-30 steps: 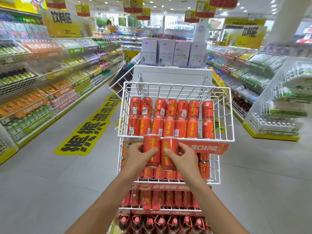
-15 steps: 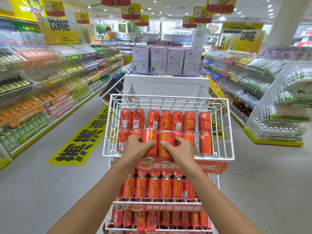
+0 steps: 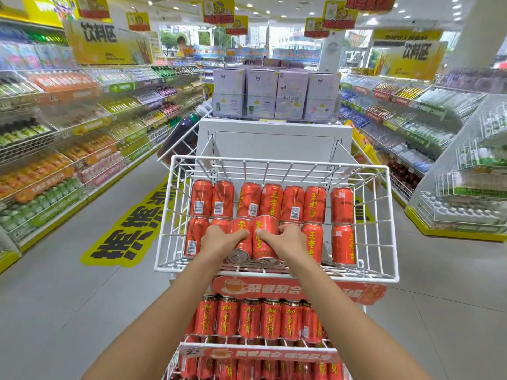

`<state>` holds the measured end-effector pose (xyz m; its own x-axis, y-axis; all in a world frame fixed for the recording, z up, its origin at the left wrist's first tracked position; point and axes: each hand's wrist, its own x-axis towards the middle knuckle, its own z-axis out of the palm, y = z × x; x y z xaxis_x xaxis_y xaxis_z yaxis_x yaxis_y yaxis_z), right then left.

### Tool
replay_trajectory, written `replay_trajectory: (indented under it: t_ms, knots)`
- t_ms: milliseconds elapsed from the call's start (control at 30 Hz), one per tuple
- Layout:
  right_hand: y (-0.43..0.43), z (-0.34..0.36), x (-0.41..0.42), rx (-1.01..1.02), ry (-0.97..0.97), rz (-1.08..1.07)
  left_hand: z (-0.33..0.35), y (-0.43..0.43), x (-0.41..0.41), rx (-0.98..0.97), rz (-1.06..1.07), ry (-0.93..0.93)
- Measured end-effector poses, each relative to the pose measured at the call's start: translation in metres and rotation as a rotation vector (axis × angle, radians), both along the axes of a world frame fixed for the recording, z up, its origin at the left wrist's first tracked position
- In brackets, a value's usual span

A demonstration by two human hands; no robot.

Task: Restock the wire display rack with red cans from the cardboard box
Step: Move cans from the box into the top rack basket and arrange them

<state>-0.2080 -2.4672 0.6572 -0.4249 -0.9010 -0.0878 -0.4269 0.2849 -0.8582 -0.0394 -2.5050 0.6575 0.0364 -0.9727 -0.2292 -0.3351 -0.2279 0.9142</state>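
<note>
A: Shelving (image 3: 82,138) far left, drinks in rows, blurred, can't read labels. Yellow floor sticker (image 3: 131,231) next over, btwn that shelving and the rack.

B: And the rack itself?

A: Wire display rack (image 3: 277,274), white, centre frame. I'm looking down into its top basket. Red cans (image 3: 315,205) lie on their sides in there, two rows, a back row and a front row. Front row has a space by its right end, just left of the last can.

B: Hands?

A: Left hand (image 3: 222,241) is inside the basket, fingers wrapped round the left can (image 3: 240,239). That one's tilted, silver end facing me, low at the front wire. Right hand (image 3: 290,242) just beside it, fingers curled over the right can (image 3: 264,238), thumb on its left side. Both cans touch each other, pressed side by side btwn the hands. They're on top of or in front of the front row, can't tell which exactly.

B: Below?

A: Red price banner (image 3: 299,290) under the basket's front edge, then a lower tier of cans (image 3: 249,318) standing upright. Another tier under that, partly cut off.

B: Right side?

A: More shelving (image 3: 411,124), bottles mostly. Behind the rack, a white stand (image 3: 274,138) w/ pale purple boxes (image 3: 274,94) stacked on top. Cardboard box isn't in my view.
</note>
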Motion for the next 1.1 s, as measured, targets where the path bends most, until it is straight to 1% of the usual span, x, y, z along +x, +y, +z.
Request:
replay_trajectory:
  t_ms: [100, 167, 300, 433, 533, 633, 733, 767, 833, 867, 933, 1100]
  knots:
    - [-0.009, 0.001, -0.004, 0.067, 0.107, 0.004, 0.004, -0.003, -0.003, 0.012, 0.012, -0.018]
    - [-0.014, 0.0, -0.007, 0.103, 0.138, 0.006, 0.006, -0.007, -0.003, 0.03, 0.003, -0.062]
    - [-0.016, 0.003, -0.011, 0.173, 0.142, 0.074, 0.008, -0.014, 0.001, 0.134, -0.07, -0.067]
    - [-0.014, 0.006, -0.013, 0.19, 0.167, 0.116, 0.01, -0.015, 0.002, 0.142, -0.107, -0.115]
    - [-0.012, 0.007, -0.013, 0.197, 0.148, 0.132, 0.009, -0.016, 0.001, 0.15, -0.146, -0.124]
    - [-0.002, 0.01, -0.015, 0.158, 0.117, 0.194, 0.013, -0.006, 0.009, 0.052, -0.228, -0.139]
    - [0.018, 0.007, -0.025, 0.083, 0.123, 0.361, 0.008, 0.004, 0.03, -0.077, -0.43, -0.16]
    - [0.026, 0.006, -0.029, 0.06, 0.17, 0.422, 0.007, 0.007, 0.037, -0.131, -0.494, -0.217]
    - [0.036, 0.003, -0.036, -0.031, 0.316, 0.539, 0.002, 0.012, 0.045, -0.243, -0.553, -0.366]
    - [0.039, 0.0, -0.037, -0.079, 0.36, 0.57, 0.0, 0.015, 0.045, -0.309, -0.555, -0.403]
    - [0.039, -0.007, -0.038, -0.15, 0.39, 0.573, -0.005, 0.021, 0.042, -0.414, -0.518, -0.41]
    - [0.033, -0.012, -0.036, -0.226, 0.415, 0.521, -0.011, 0.022, 0.035, -0.524, -0.435, -0.424]
